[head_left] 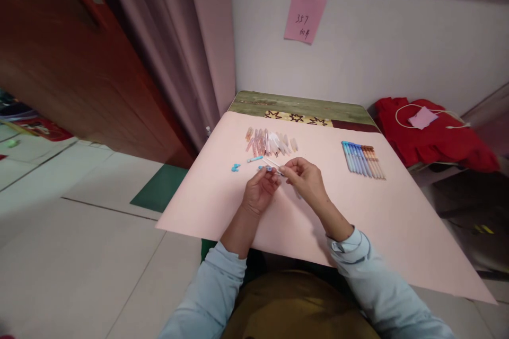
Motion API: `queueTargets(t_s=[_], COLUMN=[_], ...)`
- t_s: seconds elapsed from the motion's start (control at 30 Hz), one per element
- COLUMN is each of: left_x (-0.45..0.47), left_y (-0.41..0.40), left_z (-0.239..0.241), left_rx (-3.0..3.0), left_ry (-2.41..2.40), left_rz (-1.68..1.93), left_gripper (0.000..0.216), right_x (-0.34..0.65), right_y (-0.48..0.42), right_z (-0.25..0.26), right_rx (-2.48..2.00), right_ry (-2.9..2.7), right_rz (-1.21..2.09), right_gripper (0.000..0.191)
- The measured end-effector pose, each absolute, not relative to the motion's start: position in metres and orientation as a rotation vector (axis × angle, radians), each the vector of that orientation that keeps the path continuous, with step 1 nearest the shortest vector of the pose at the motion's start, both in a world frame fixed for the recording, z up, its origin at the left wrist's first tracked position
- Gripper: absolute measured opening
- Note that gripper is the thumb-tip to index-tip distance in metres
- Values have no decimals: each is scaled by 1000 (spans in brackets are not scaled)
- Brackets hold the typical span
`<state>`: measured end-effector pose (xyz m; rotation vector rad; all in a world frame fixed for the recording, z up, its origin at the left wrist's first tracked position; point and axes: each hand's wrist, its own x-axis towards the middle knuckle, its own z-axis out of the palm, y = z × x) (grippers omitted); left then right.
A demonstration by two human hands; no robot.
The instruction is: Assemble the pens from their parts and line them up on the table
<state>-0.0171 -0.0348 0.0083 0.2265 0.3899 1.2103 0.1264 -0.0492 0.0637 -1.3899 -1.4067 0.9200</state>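
My left hand (259,193) is closed, palm up, with a small light-blue pen part (264,168) pinched in its fingertips. Close beside it, my right hand (308,180) is closed around a thin pale pen part (280,171), partly hidden by the fingers. The two hands almost meet over the pink sheet. Just beyond them are a slim white rod (271,162) and a light-blue pen barrel (255,159). Small bright-blue pieces (236,168) lie left of the hands. Behind is a loose group of pinkish and clear pen parts (260,143).
A neat row of blue and brown pens (362,160) lies on the right of the pink-covered table (382,233). Beyond the table's right side, a red cloth (429,137) bears a white cord. A wall (366,37) stands behind, with a curtain (178,37) at the left.
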Motion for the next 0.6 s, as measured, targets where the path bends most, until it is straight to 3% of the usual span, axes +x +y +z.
queueTargets(t_s=[0.17, 0.37, 0.6], left_x=[-22, -21, -22], left_y=[-30, -31, -31], left_z=[8, 10, 10], left_rx=[97, 108, 149], left_ry=[385, 384, 413], left_rz=[1334, 1319, 1313], left_gripper=[15, 13, 9], right_x=[145, 143, 126], right_y=[-44, -45, -35], right_z=[49, 36, 25], right_rx=[-1514, -1721, -1825], right_ry=[-1357, -1791, -2074], right_rz=[774, 352, 176], right_gripper=[29, 13, 17])
